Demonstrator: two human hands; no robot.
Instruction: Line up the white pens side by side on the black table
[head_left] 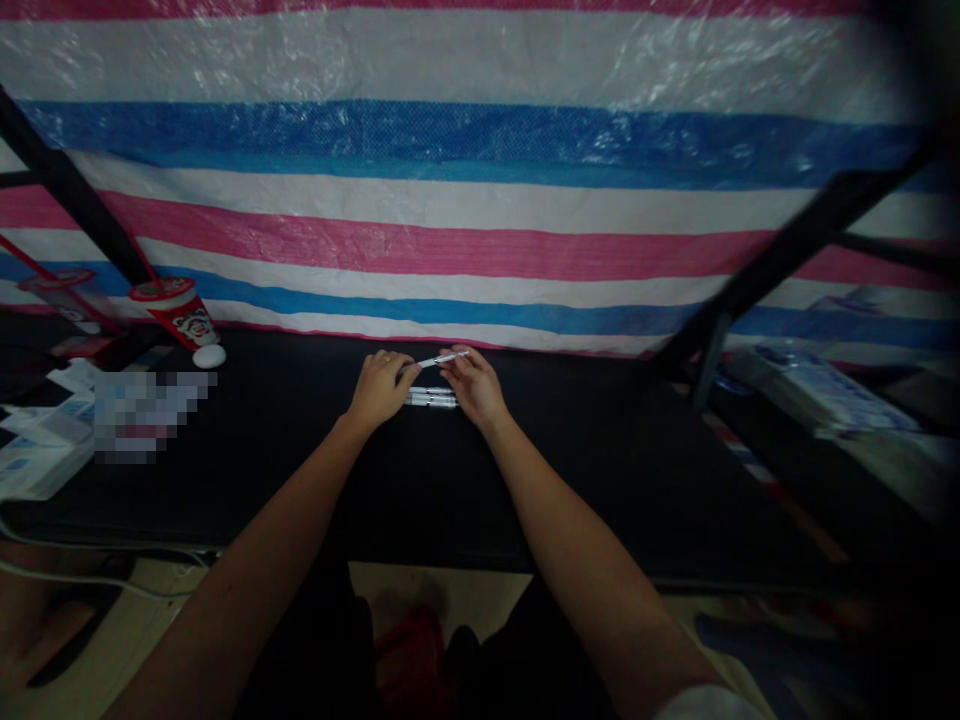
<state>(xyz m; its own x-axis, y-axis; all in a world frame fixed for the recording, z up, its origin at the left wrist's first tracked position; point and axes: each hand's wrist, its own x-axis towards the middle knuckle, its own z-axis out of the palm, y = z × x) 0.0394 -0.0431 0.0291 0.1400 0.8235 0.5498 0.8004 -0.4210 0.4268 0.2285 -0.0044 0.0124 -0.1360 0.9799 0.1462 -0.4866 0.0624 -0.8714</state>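
Thin white pen (444, 358), slim stick with a darker band near mid-length, is held just above the tabletop (570, 470) at centre frame, slightly above the middle. Its long axis runs nearly sideways across the frame and is tilted, lower end to the left, upper end pointing right and a bit up toward the striped tarp (480, 230).

Left hand (379, 388) has its fingers curled together on the lower-left end. Right hand (474, 385) pinches the pen further right; the tip sticks out past the fingers. Which end is cap and which nib is too small and too dark to tell.

Two or so similar pens (431, 399) lie flat between the hands, long axis left-right. Their ends are hidden under the hands, so the count is unsure.

A red printed cup (176, 310) leans at the left with a white round object (209, 355) just beside it. Papers (37, 455) sit at the left edge, partly behind a blurred patch.
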